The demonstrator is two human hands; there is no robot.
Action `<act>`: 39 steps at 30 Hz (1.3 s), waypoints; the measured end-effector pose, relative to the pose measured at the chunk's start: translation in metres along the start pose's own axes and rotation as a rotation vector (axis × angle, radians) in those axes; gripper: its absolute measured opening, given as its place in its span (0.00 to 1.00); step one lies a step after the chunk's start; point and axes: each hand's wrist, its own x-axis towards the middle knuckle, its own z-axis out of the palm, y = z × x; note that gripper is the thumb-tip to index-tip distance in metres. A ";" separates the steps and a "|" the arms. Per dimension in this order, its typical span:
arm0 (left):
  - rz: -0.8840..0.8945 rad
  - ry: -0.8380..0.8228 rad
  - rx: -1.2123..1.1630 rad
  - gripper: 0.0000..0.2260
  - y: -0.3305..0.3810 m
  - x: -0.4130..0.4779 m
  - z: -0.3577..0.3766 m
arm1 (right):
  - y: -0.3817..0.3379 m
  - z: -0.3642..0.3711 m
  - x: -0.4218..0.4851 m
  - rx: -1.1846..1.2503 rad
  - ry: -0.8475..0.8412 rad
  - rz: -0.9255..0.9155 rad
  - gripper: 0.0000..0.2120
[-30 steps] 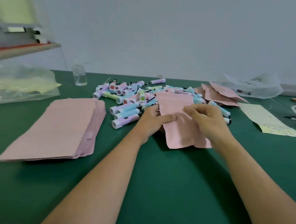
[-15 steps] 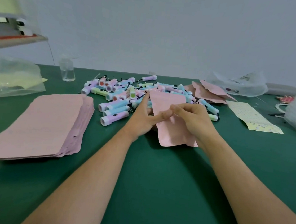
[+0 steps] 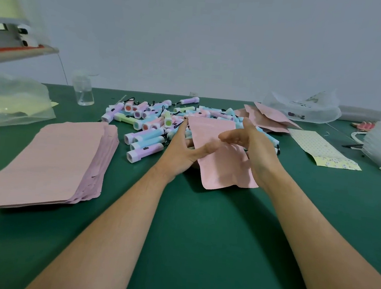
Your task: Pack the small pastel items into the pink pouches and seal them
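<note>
pink pouch [image 3: 225, 171] in left hand [image 3: 179, 151]

The counter [image 3: 199, 233] is dark green. The pouch [image 3: 222, 166] at the middle is plain pale pink, as is the stack of pouches [image 3: 50, 159], whose lower edges look lilac. The pile of small items [image 3: 149, 128] mixes lilac, light blue, pink and pale green, with white ends, red, purple or green round faces, and black cords. The sheet [image 3: 317, 145] is cream with fine dots and a yellow end.
</note>
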 end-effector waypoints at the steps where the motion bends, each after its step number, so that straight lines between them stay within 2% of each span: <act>1: 0.004 0.000 0.005 0.38 0.000 0.000 0.000 | 0.000 -0.001 -0.001 -0.016 0.001 -0.011 0.28; 4: 0.000 -0.001 0.020 0.48 -0.001 0.001 -0.001 | 0.001 -0.005 -0.002 -0.137 -0.129 -0.024 0.17; 6: -0.015 0.004 0.024 0.52 -0.002 0.001 -0.002 | 0.002 -0.008 -0.003 -0.155 -0.216 -0.014 0.13; 12: -0.031 0.003 0.016 0.55 -0.005 0.004 -0.003 | 0.000 -0.008 -0.006 -0.122 -0.202 -0.017 0.09; 16: -0.036 0.001 0.016 0.58 -0.005 0.005 -0.003 | 0.001 -0.009 -0.006 -0.102 -0.235 -0.015 0.10; 22: -0.039 -0.001 0.001 0.57 -0.005 0.004 -0.003 | 0.000 -0.011 -0.007 -0.113 -0.233 -0.026 0.09; 30: -0.041 -0.016 -0.010 0.48 -0.008 0.005 -0.004 | -0.001 -0.013 -0.007 -0.098 -0.247 -0.020 0.11; 36: -0.027 -0.013 -0.020 0.53 -0.008 0.006 -0.005 | 0.001 -0.014 -0.005 -0.099 -0.256 -0.003 0.09; 39: -0.029 -0.014 -0.011 0.49 -0.009 0.005 -0.005 | 0.002 -0.014 -0.004 -0.114 -0.269 -0.008 0.09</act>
